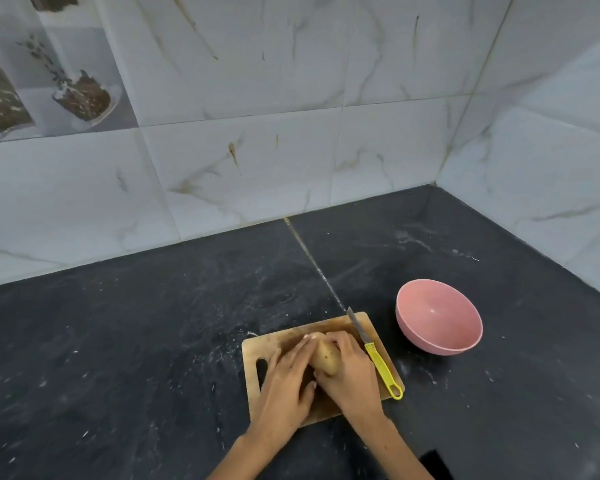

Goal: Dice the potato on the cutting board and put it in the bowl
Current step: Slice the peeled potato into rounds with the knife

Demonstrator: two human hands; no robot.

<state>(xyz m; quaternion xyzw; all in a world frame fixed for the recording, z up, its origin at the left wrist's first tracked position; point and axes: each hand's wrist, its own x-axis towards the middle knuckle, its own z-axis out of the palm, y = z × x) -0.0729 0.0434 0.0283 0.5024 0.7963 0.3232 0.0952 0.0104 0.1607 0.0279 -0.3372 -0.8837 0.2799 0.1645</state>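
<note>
**Potato steadied, knife not yet in hand**

Low in the frame, just right of centre, a wooden board [329, 410] lies on the dark worktop [136, 341]. Both hands meet over it. The left hand [288, 386] lies along one flank of the potato [326, 358] with its fingers [307, 344] fairly straight, pressing rather than wrapping. The right hand [350, 372] cups the other flank, fingers curled over the far end. Between them the potato shows whole and unpeeled, resting on the board's middle; I'd guess the two hands are settling it so it sits without rolling before any cut.

The knife [373, 351] lies untouched along the right edge of the board, blade pointing to the upper part of the frame, yellow handle toward the person, its loop overhanging the edge. That puts it just beside the right hand, an easy reach once the potato is steady.

To the right of the board, a little apart from it, stands the pink bowl [439, 339], tilted slightly and with nothing in it. Set on the knife side, it looks placed to receive the dice with a short carry.

Nothing is diced yet; the task looks to be at its very start.
</note>
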